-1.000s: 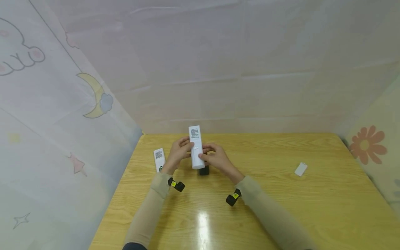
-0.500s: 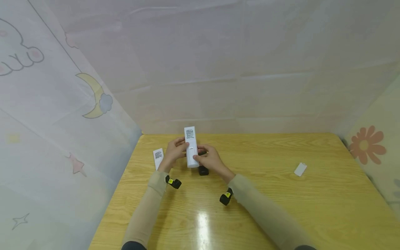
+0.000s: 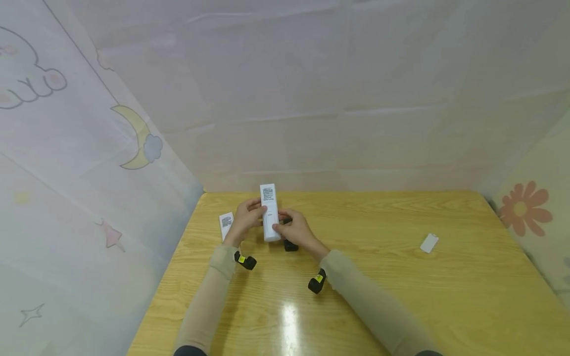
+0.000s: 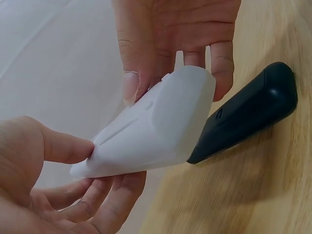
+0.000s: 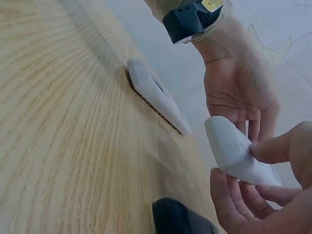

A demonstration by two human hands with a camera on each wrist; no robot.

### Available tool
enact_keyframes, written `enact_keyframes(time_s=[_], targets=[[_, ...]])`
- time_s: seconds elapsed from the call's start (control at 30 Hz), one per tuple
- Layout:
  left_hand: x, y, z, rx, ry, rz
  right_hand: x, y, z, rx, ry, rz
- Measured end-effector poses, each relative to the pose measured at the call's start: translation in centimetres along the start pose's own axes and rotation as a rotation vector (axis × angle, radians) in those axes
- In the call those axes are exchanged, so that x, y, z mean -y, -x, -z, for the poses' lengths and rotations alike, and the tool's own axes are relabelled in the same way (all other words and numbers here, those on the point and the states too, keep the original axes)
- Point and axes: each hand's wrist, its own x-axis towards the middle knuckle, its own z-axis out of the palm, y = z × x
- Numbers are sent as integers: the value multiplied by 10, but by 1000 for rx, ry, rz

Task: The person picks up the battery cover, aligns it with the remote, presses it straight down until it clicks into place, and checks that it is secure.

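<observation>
A white remote control (image 3: 269, 217) is held above the table, its back with a printed label and battery cover facing up. On its left side my left hand (image 3: 248, 217) grips it, thumb on the back and fingers beneath. My right hand (image 3: 297, 231) pinches the lower right edge, thumb on the battery cover area. In the left wrist view the rounded end of the white remote (image 4: 180, 109) points toward the camera. Under and beside it, a black remote control (image 4: 248, 112) lies on the table.
Partly behind my left hand, a second white remote control (image 3: 226, 221) lies on the wooden table (image 3: 356, 277). A small white battery cover (image 3: 429, 243) lies far to the right. Printed cloth walls (image 3: 311, 138) stand behind and at the sides.
Both hands have shifted slightly left with the white remote, which stays in their grip. The black remote shows a little more beside it.
</observation>
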Motion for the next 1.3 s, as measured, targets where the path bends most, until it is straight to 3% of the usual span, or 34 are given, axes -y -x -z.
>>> enact_keyframes(time_s=[0.67, 1.3], targets=[[23, 3, 12, -9, -115, 54, -16, -4, -22, 48, 77, -8], [42, 9, 21, -13, -260, 84, -14, -2, -41, 137, 284, -47]])
